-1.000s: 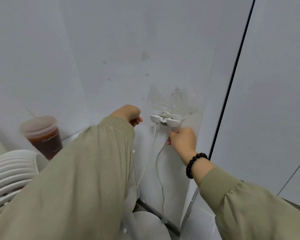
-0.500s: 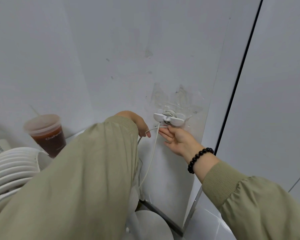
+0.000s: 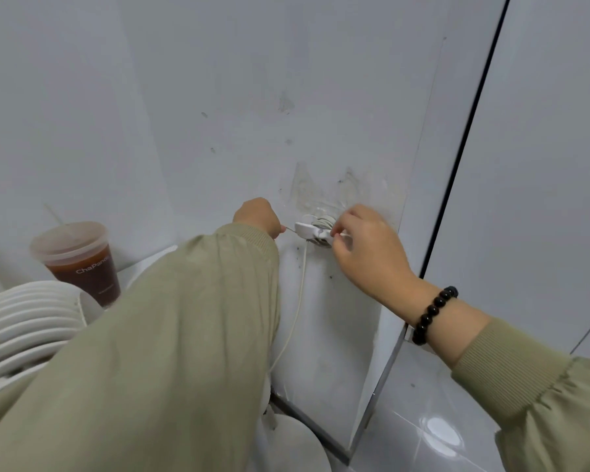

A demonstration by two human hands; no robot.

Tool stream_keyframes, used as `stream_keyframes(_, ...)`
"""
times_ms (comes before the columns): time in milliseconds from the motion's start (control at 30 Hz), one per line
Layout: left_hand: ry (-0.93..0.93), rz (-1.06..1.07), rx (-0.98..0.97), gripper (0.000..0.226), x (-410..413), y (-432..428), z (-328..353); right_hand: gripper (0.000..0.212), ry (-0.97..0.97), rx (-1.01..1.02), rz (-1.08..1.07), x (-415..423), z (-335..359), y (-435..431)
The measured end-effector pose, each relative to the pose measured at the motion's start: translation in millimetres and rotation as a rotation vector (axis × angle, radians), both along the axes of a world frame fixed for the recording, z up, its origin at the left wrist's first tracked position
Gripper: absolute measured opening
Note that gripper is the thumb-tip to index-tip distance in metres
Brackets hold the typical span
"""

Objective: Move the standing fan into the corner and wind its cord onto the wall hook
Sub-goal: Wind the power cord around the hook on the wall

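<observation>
Here, the right grip pinches the cord at the hook; the left grip seems curled round it too.

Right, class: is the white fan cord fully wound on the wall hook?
Partly: coils sit on the white plastic hook; more white cord hangs below.

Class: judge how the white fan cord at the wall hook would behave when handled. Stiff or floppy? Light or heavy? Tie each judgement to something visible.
Probably floppy: the cord hangs from the wall hook in a loose curve and coils tightly round it. Likely light: the right hand seems to pinch it with fingertips alone. The coils may unwind unless kept taut.
</observation>
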State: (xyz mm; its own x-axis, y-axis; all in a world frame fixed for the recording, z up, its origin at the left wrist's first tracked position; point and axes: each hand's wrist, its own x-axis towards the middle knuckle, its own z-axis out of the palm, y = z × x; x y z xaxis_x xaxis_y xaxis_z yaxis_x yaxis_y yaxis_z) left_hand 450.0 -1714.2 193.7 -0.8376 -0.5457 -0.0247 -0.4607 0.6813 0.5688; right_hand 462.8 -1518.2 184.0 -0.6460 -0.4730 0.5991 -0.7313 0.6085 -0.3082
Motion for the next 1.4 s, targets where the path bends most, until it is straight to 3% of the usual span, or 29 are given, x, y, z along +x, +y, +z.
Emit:
stream_keyframes(200,0.174,0.022,0.097,0.02,-8,7,4,0.011,0.239,0.42,0.062,-14,-10,-6)
stream_keyframes(367,0.334,-0.057,0.43,0.023,-6,23,19,0.016,0.235,0.604,0.094,-15,-12,8)
stream_keyframes(467,0.286,-0.088,0.602,0.022,5,22,27,0.017,0.145,0.593,0.157,-13,-7,15)
stream_keyframes(667,0.138,-0.205,0.802,0.033,26,0,34,0.021,-0.058,0.25,0.164,-4,-5,15)
stream_keyframes(900,0.081,-0.231,0.808,0.03,27,-4,36,0.019,-0.065,-0.067,0.022,-6,4,-8)
stream_keyframes(1067,0.16,-0.244,0.709,0.029,27,-4,34,0.039,-0.295,0.043,0.028,-21,21,-37)
stream_keyframes(1233,0.206,-0.241,0.631,0.036,27,-1,35,0.02,-0.235,0.347,-0.048,-30,31,-65)
stream_keyframes(1300,0.203,-0.22,0.619,0.037,28,0,35,0.011,-0.204,0.343,-0.106,-31,32,-71)
stream_keyframes(1400,0.225,-0.076,0.544,0.041,27,-2,34,0.026,-0.278,0.224,-0.132,-36,29,-71)
